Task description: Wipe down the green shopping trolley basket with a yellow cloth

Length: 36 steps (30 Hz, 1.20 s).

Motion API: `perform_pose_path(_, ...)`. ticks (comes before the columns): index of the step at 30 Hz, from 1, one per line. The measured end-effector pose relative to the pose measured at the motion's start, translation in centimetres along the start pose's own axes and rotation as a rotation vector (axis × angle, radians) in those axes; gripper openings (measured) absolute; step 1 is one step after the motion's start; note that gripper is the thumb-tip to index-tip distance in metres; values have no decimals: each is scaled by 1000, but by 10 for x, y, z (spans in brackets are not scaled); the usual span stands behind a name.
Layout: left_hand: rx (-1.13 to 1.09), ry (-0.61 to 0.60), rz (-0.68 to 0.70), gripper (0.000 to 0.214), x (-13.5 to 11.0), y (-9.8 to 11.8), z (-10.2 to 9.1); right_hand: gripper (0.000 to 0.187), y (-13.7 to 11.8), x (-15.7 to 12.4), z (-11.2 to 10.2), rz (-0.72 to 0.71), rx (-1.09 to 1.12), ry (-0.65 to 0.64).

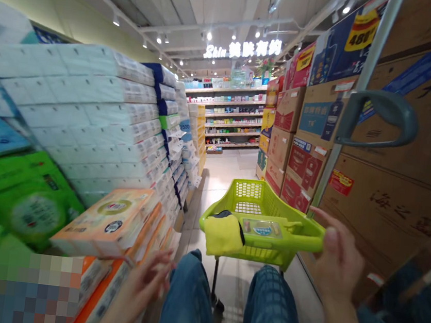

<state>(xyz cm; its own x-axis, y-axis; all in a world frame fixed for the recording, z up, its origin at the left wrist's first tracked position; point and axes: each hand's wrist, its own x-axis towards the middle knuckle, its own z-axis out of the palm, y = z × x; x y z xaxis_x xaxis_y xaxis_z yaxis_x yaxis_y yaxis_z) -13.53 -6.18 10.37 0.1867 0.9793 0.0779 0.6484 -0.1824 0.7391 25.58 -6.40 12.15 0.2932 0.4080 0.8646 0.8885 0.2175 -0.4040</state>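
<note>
Okay, my left hand (pixel 139 292) is open, its fingers loosely curled, right by the corner of a stack of orange-trimmed tissue packs (pixel 109 222). I can't tell whether my fingertips (pixel 160 270) actually touch it. My right hand (pixel 338 261) is open too, with its fingers spread and nothing gripped, just beside the rim of a lime-green shopping cart (pixel 302 239). I can't quite tell if it's resting there.

The cart stands ahead of my blue jeans (pixel 272 313), with a yellow cloth (pixel 223 236) draped over its near rim and a clear plastic food tray (pixel 262 228) inside. Tall tissue stacks rise on my left, and brown cardboard cartons (pixel 304 166) line my right.

Neither hand seems to have a firm hold on the cart, so a knee bump could send it rolling on the smooth floor (pixel 215 198). Tugging a pack from low in the stack could make the slippery wrapped packs above it slide and spill. The cloth could also slip off the rim and land under a wheel.
</note>
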Motion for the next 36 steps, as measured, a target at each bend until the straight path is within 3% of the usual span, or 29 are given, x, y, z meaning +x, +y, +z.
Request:
perform_pose_path(5,-193,229,368,45,88,20,27,37,19,-7,41,-81,-102,-118)
perform_pose_path(7,-204,145,441,41,115,23,36,37,27,-8,51,-73,-172,-118)
perform_pose_path(11,-144,-52,517,42,136,15,52,41,47,-2,59,-53,-229,-145)
perform_pose_path(16,-35,9,581,40,146,8,69,43,62,16,70,39,-133,-237)
perform_pose_path(18,-53,61,571,43,153,10,72,44,45,21,78,92,-14,-212)
perform_pose_path(20,-120,67,561,46,159,12,73,44,12,22,89,63,144,-231)
perform_pose_path(24,-231,70,524,49,163,12,71,37,-66,9,118,-238,93,-514)
perform_pose_path(26,-238,66,512,51,162,10,69,42,-87,2,131,-275,3,-622)
perform_pose_path(30,-184,83,550,48,158,4,69,52,-91,-5,141,-301,-74,-747)
perform_pose_path(36,-125,142,604,43,147,-1,70,50,-88,-7,132,-410,-57,-754)
